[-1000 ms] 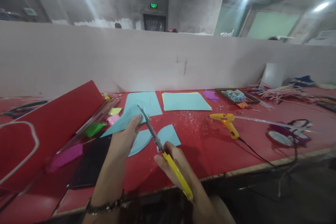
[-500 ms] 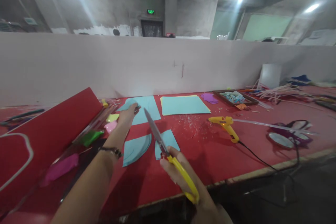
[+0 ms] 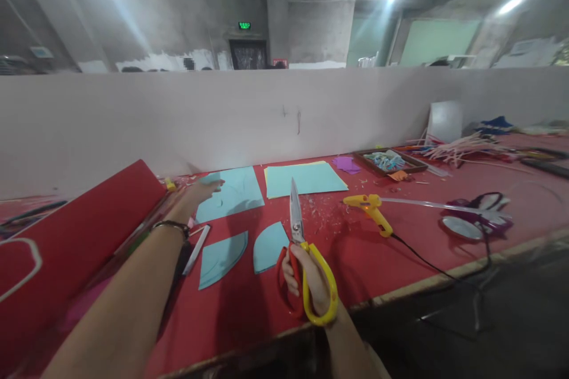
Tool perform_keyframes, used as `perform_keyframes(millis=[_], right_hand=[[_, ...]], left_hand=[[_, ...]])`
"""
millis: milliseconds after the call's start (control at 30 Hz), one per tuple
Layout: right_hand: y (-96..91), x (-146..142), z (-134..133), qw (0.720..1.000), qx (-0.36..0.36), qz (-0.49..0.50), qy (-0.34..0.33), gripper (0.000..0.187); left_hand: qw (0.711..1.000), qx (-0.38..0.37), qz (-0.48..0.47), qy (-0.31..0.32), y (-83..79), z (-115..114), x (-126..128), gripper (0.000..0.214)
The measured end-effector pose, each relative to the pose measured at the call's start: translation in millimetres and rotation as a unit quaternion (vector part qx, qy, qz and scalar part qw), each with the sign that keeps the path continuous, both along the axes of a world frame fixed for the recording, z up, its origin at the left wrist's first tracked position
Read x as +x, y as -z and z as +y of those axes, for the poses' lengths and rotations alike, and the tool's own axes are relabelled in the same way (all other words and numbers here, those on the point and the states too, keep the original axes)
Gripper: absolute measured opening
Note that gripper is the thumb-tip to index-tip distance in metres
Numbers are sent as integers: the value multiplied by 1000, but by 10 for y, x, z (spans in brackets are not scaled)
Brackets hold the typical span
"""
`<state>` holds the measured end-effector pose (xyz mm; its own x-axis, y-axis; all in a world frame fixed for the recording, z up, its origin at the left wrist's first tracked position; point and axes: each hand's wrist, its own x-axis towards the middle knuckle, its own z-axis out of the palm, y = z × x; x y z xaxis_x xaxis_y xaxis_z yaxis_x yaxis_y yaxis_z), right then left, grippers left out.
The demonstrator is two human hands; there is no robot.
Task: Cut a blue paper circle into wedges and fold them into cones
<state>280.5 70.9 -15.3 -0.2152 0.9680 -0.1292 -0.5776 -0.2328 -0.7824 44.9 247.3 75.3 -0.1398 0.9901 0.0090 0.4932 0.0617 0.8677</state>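
My right hand (image 3: 311, 278) is wrapped round the handles of a pair of scissors (image 3: 296, 210), one loop yellow and one red. Its blades point away from me and are together. At the left, my left hand (image 3: 207, 190) reaches over a light blue paper sheet (image 3: 242, 189), fingers stretched out; nothing shows in them. Two light blue cut pieces lie nearer me: a curved-edge piece (image 3: 222, 259) on the left and a quarter-round piece (image 3: 270, 247) close to the scissors. Beside my left forearm is a white stick-like object (image 3: 196, 250).
A stack of blue and yellow paper (image 3: 306, 179) lies at the back. Right of it are purple paper (image 3: 346, 164) and a tray of scraps (image 3: 413, 167). A yellow glue gun (image 3: 371, 210) trails a cord over the front edge. A red board (image 3: 102, 213) leans at left.
The scissors have swung from pointing left to nearly straight ahead, their handles turning into view. My left hand has drawn back slightly, and the dark small thing at its fingertips no longer shows.
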Motion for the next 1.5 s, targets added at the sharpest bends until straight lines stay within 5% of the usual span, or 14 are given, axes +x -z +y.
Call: perform_keyframes(millis=[233,400,567,767,933,1267,1500], right_hand=[[-6,3,-11,1000,11,16,-7,45],[-21,1,-11,1000,-7,19,-1,42],[-21,-5,2,999,-42,19,9,40],[-7,-16,9,999,-38,20,21,37],[27,-14,1,999,-34,23,17,35],[0,-20,-32,998,-41,19,34,34],[15,-3,-24,998,-54,22,29,33]], left_hand=[[983,8,-87,164,-324,-453,383,8],[965,22,-133,223,-413,-778,431,2],[931,-26,-257,260,-438,-1085,423,23],[893,15,-337,297,-478,-1400,527,45],[895,29,-336,292,-406,-1563,622,53],[937,-79,-219,261,-82,-1628,663,52],[929,-72,-271,241,29,-1586,660,45]])
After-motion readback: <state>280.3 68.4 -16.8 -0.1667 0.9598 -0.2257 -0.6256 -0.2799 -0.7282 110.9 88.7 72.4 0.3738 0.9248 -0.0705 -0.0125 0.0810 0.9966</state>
